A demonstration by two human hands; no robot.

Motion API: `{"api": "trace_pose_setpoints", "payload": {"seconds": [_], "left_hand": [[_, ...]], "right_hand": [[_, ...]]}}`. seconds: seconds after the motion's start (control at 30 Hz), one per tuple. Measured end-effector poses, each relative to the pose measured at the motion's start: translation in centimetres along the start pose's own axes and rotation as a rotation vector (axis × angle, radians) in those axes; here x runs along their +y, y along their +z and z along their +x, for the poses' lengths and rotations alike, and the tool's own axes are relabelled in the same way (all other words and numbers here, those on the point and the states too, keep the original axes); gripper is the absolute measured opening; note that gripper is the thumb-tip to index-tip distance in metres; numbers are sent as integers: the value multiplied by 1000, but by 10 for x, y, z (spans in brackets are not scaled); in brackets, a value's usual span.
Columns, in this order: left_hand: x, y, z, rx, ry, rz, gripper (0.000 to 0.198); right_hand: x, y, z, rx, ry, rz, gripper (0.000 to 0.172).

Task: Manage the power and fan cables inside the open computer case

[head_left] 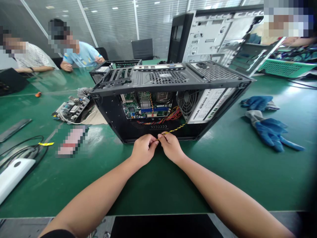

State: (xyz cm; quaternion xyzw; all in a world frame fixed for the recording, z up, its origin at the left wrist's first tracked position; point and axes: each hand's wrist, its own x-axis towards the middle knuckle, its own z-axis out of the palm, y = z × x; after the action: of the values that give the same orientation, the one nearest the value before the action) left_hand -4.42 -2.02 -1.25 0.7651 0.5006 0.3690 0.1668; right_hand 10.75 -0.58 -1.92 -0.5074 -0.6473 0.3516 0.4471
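My left hand [145, 148] and my right hand [170, 147] meet at the near edge of an open black computer case [148, 77]. Both are closed in a pinch on a twisted yellow-and-black cable [175, 129], which runs up to the power supply [198, 105] at the right inside the case. The cable's end is hidden by my fingers. Behind my hands, the green motherboard [132, 109] is fixed in the case, with a bundle of red and orange wires [173, 115] below it. Another yellow-and-black cable [152, 102] hangs across the board.
Blue-and-grey gloves [267, 130] lie to the right on the green table [153, 191]. A loose circuit board assembly [73, 109], a blurred-out flat object [73, 140] and a white power strip [15, 175] are at left. Behind stand a larger case [205, 36] and a green basket [287, 67]. Several people sit around.
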Motion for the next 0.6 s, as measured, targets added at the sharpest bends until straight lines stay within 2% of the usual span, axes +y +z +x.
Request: {"api": "trace_pose_setpoints", "payload": {"seconds": [0.23, 0.6], "left_hand": [[4, -2, 1, -40, -56, -29, 9], [5, 0, -1, 43, -72, -67, 8]], "right_hand": [[-2, 0, 0, -26, 4, 6, 33], [-3, 2, -3, 15, 98, 1, 43]]}}
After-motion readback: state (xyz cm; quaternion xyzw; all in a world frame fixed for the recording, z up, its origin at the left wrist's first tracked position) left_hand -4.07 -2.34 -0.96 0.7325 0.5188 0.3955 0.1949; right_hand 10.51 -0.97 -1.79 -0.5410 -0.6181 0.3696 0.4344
